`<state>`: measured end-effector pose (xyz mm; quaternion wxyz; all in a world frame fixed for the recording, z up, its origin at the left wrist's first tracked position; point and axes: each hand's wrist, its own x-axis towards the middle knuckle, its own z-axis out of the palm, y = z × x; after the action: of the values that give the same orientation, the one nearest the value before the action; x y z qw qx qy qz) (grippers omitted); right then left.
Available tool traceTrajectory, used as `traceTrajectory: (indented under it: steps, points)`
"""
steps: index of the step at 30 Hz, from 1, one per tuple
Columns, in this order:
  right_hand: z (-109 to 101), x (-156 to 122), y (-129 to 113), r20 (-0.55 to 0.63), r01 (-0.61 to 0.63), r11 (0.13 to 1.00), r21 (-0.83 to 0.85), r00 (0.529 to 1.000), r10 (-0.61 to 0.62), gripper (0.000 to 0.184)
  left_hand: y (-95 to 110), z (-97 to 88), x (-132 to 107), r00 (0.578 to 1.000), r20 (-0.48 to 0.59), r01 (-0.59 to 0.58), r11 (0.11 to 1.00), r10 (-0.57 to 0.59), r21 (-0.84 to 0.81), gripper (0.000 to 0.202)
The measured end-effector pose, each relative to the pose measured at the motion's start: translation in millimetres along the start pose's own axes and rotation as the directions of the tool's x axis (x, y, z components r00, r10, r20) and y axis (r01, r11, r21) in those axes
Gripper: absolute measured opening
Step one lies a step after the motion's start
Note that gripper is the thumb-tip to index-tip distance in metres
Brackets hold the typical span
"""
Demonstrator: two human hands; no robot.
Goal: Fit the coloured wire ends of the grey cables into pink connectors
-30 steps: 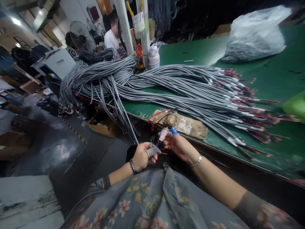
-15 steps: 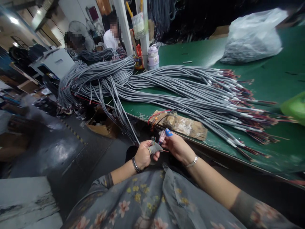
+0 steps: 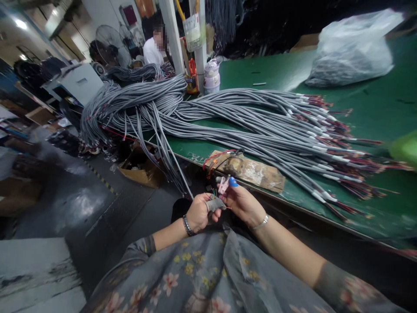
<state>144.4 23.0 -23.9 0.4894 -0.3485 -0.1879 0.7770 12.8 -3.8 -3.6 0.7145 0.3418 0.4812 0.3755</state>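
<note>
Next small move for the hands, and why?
Probably ease the pinkish piece in the right hand slightly closer to the coloured wire ends by the left hand. The grey cable runs to the left hand, the wire ends poke up by its thumb, and the right hand pinches the piece right beside them, so a short approach looks enough.
</note>
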Motion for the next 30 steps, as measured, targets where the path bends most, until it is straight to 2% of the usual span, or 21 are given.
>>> traceTrajectory:
  steps: [4,9,14,17,22,30]
  points:
    - [-1,-3,-1,0.072,-0.057,0.998,0.041,0.996,0.054,0.034,-1,-1.6,-3,1.000,-0.017,-0.023,1.000,0.023,0.000,0.046]
    - [-2,-6,-3,0.090,-0.116,0.992,0.050,0.990,0.111,0.036,-2,-2.0,-12,0.999,-0.033,-0.037,0.998,0.038,0.045,0.046]
    - [-1,-8,-4,0.030,0.007,1.000,-0.022,1.000,-0.006,0.028,0,1.1,-15,0.993,-0.095,-0.070,0.997,0.072,0.028,0.043]
    - [0,-7,-3,0.024,0.059,0.996,-0.071,0.998,-0.057,0.032,1,2.4,-12,0.991,-0.109,-0.079,0.997,0.079,0.009,0.041]
    - [2,-3,-1,0.000,0.061,0.996,-0.066,0.998,-0.062,0.044,1,1.2,-7,0.989,-0.113,-0.095,0.995,0.095,0.000,0.040]
    - [4,1,-1,-0.053,0.078,0.996,-0.031,0.995,-0.080,0.037,-4,-1.7,-3,0.992,-0.094,-0.086,0.996,0.089,0.039,0.040]
